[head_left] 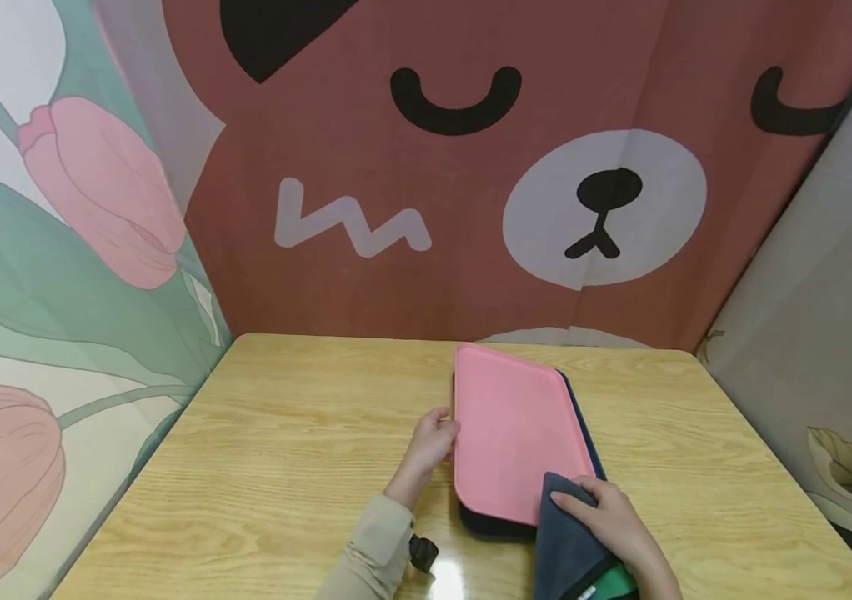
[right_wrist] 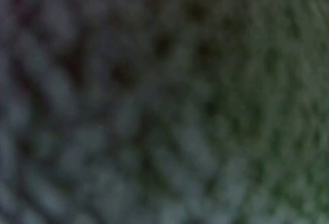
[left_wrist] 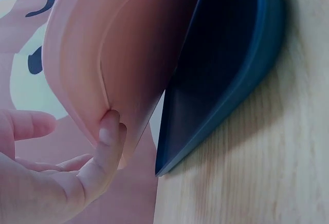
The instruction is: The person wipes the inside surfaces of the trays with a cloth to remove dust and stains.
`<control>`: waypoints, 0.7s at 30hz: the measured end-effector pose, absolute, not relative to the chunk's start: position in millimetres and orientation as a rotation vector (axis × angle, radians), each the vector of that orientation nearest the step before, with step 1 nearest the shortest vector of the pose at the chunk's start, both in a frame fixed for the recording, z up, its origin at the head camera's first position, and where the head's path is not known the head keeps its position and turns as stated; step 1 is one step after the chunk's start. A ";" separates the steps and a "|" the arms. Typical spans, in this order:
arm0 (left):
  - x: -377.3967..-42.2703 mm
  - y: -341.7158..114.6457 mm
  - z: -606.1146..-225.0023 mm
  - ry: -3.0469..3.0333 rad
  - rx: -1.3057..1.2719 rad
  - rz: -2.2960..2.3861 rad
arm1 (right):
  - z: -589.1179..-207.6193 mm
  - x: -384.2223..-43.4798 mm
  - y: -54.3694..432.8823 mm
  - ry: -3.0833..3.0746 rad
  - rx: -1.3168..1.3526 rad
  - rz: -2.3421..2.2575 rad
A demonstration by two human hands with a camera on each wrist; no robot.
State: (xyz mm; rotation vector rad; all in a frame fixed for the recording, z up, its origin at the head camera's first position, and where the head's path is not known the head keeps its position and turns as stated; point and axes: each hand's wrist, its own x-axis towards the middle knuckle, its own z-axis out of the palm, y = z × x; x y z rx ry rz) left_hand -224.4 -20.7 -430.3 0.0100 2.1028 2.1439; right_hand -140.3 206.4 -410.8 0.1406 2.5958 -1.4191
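Note:
A pink tray point(head_left: 512, 433) is raised at a tilt above a dark blue tray point(head_left: 497, 527) lying on the table. My left hand point(head_left: 429, 446) holds the pink tray by its left edge. In the left wrist view, a finger of the left hand point(left_wrist: 67, 178) presses against the pink tray point(left_wrist: 128, 54), and a gap parts it from the dark blue tray point(left_wrist: 226, 64). A grey cloth with a green side point(head_left: 572, 533) is gripped by my right hand point(head_left: 617, 521) at the pink tray's near right corner. Blurred grey-green fabric point(right_wrist: 164, 100) fills the right wrist view.
The wooden table point(head_left: 283, 450) extends on both sides of the trays. Behind it hangs a curtain with a bear face point(head_left: 366, 292); floral fabric point(head_left: 118, 333) hangs at the left and leaf-patterned fabric point(head_left: 809, 333) at the right. A small black object point(head_left: 422, 552) is beside the left sleeve.

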 end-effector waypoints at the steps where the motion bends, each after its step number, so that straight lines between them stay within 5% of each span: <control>1: -224.3 -20.3 -430.5 2.102 0.011 2.144 | -410.6 -140.3 206.3 2.596 0.140 -1.417; 21: -223.3 -20.7 -433.5 2.151 0.023 2.039 | -411.9 -139.7 207.4 2.563 0.034 -1.464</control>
